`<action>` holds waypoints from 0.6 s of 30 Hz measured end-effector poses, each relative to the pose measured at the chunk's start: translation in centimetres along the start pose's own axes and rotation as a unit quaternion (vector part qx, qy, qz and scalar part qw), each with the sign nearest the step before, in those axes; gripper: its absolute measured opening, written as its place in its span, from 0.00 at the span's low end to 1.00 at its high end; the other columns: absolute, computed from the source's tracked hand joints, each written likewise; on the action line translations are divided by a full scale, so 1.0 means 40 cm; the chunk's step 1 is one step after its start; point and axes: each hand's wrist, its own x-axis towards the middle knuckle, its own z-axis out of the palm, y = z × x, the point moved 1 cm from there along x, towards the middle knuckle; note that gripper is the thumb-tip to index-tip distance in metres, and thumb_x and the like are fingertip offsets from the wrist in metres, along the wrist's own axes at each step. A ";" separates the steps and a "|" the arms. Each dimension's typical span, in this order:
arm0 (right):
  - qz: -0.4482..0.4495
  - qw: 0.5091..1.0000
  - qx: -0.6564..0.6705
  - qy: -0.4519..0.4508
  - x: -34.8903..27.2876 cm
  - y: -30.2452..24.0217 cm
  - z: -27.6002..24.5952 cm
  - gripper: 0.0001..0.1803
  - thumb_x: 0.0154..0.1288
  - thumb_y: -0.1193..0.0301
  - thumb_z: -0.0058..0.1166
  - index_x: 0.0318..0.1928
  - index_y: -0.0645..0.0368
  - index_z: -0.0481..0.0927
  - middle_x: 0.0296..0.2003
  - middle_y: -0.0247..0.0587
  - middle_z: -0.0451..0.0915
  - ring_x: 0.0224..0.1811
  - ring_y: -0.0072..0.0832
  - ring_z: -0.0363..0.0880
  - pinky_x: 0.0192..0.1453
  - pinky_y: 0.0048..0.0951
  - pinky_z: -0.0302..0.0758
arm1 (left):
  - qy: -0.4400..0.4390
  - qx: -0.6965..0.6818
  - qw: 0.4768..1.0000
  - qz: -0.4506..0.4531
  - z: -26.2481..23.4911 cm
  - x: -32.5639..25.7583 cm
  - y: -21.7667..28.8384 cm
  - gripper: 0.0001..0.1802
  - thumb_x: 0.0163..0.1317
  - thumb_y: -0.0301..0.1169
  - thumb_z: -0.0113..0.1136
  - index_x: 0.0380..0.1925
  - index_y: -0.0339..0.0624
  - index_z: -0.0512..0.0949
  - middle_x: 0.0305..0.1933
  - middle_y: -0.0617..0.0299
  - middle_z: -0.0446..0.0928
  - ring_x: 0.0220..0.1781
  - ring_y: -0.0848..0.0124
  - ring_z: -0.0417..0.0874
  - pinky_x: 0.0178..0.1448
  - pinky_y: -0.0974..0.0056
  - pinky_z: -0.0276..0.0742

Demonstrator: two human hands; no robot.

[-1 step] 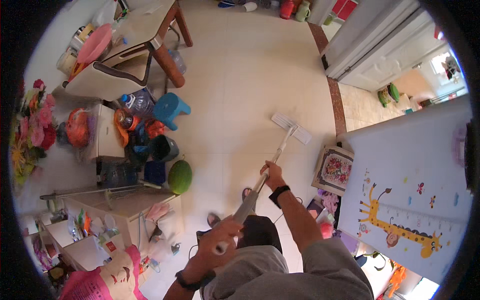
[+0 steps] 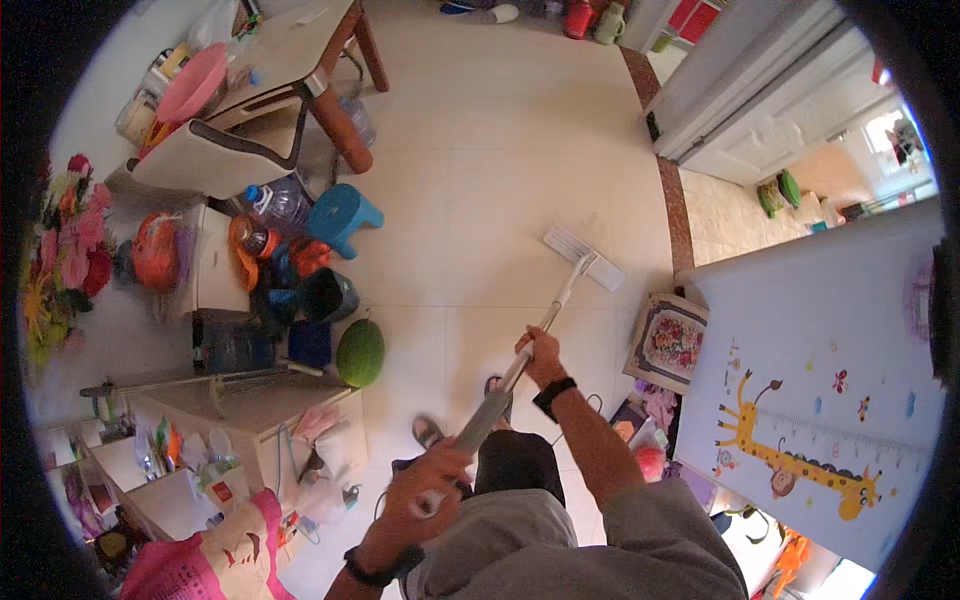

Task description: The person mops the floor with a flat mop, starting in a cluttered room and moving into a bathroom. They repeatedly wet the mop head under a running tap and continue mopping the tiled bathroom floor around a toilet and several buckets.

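I hold a flat mop with both hands. Its white rectangular head (image 2: 583, 257) lies flat on the pale tiled floor (image 2: 480, 150), ahead and to the right. The grey metal handle (image 2: 500, 395) runs from the head back down toward my body. My right hand (image 2: 540, 355), with a black band on the wrist, grips the handle about halfway up. The upper end is wrapped in my left hand (image 2: 425, 490), close to my waist. A sandalled foot (image 2: 428, 432) shows beneath the handle.
A blue stool (image 2: 340, 218), large water bottles (image 2: 280, 200), a dark bucket (image 2: 325, 295) and a green melon (image 2: 360, 352) crowd the left. A wooden-legged table (image 2: 340, 120) stands far left. A flowered box (image 2: 668, 338) leans by a giraffe-patterned panel (image 2: 800, 450) on the right.
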 end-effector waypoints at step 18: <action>-0.256 0.683 -0.555 -0.400 -0.473 0.811 0.381 0.10 0.57 0.79 0.57 0.42 0.59 0.79 0.38 0.49 0.83 0.43 0.45 0.83 0.48 0.39 0.78 | 0.496 -0.078 0.849 0.165 -0.568 -0.314 0.292 0.12 0.71 0.39 0.50 0.29 0.49 0.65 0.18 0.66 0.60 0.20 0.73 0.58 0.31 0.63 0.58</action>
